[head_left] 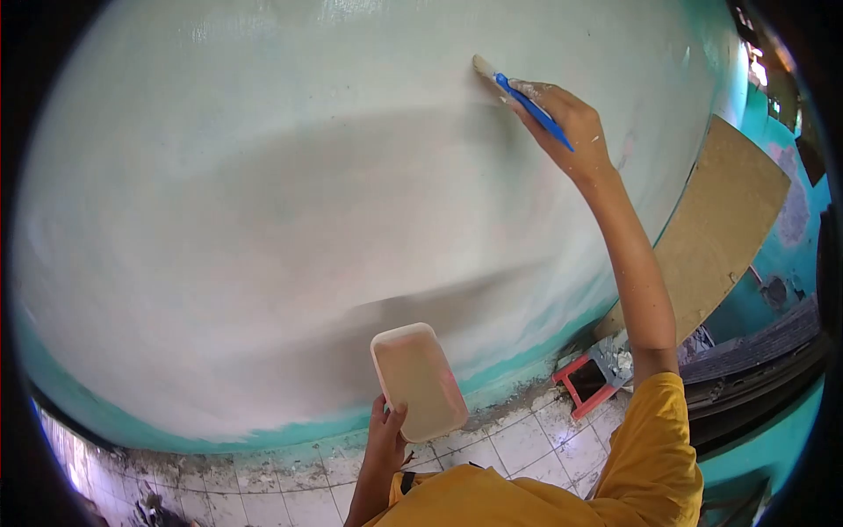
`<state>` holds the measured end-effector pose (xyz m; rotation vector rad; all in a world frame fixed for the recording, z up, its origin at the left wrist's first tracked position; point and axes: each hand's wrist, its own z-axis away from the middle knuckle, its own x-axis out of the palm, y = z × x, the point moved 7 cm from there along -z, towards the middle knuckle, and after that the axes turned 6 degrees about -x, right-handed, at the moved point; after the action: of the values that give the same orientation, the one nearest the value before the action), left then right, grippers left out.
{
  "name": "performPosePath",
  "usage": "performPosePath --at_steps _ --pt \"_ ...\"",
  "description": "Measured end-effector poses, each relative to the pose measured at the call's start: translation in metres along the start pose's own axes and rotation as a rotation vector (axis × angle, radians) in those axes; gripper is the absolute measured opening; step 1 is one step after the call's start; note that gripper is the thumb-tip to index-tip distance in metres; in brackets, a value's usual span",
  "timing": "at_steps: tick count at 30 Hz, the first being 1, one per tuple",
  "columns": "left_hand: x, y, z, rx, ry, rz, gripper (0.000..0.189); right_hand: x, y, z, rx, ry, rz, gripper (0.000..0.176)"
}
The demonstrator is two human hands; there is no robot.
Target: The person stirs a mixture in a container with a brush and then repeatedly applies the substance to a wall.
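Note:
My right hand [562,123], raised at the upper right, is closed around a paintbrush [536,110] with a blue handle. Its pale bristles point up and left against the wall [290,202], which is coated whitish over turquoise. Specks of paint mark the fingers. Low in the middle, my left hand [386,430] grips the left edge of a rectangular pale tray [421,382], thumb over the rim. Inside the tray is a beige surface. Some fingers of my left hand are hidden beneath it.
A red and grey stool [584,386] stands on the tiled floor [522,443] by the wall's base. Behind it, a brown board [724,220] leans at the right. Dark stacked planks [755,360] lie along the right side.

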<state>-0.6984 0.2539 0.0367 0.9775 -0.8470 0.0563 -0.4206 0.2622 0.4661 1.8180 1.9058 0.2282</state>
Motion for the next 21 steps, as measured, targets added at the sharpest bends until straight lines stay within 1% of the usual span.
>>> performPosePath --at_steps 2,4,6,8,10,11,13,15,16,17,18,19,21 --pt "0.011 -0.008 0.001 -0.001 0.039 -0.055 0.065 0.002 0.004 0.012 0.002 0.028 -0.047 0.017" --pt "0.02 -0.019 0.001 0.01 0.054 -0.044 0.066 0.012 -0.001 0.036 -0.075 -0.029 -0.064 0.022" --pt "0.028 -0.031 0.0 0.021 0.066 -0.035 0.067 0.038 -0.02 0.088 -0.222 -0.222 -0.059 0.029" --pt "0.039 -0.043 0.0 0.073 0.041 0.004 0.069 0.064 -0.053 0.147 -0.284 -0.43 -0.181 0.034" --pt "0.047 -0.054 0.004 0.069 0.058 0.0 0.07 0.069 -0.075 0.183 -0.277 -0.698 -0.315 0.029" --pt "0.051 -0.06 0.005 0.064 0.066 -0.006 0.07 0.069 -0.071 0.185 -0.278 -0.698 -0.322 0.029" --pt "0.057 -0.072 0.006 0.072 0.084 0.06 0.071 0.071 -0.049 0.176 -0.142 -0.746 -0.386 0.026" --pt "0.062 -0.08 0.007 0.086 0.101 0.124 0.072 0.054 -0.016 0.133 -0.22 -0.469 -0.305 0.023" --pt "0.064 -0.084 0.009 0.079 0.124 0.135 0.073 0.051 0.012 0.109 -0.134 -0.432 -0.306 0.029" --pt "0.065 -0.086 0.009 0.072 0.144 0.145 0.074 0.039 0.034 0.078 -0.043 -0.433 -0.247 0.027" --pt "0.067 -0.086 0.009 0.077 0.146 0.144 0.074 0.026 0.055 0.052 -0.036 -0.329 -0.218 0.024" --pt "0.068 -0.086 0.008 0.081 0.14 0.133 0.075 0.001 0.061 0.027 -0.081 -0.147 -0.184 0.021" --pt "0.069 -0.086 0.007 0.089 0.137 0.125 0.075 -0.013 0.071 0.008 -0.109 0.012 -0.091 0.02"
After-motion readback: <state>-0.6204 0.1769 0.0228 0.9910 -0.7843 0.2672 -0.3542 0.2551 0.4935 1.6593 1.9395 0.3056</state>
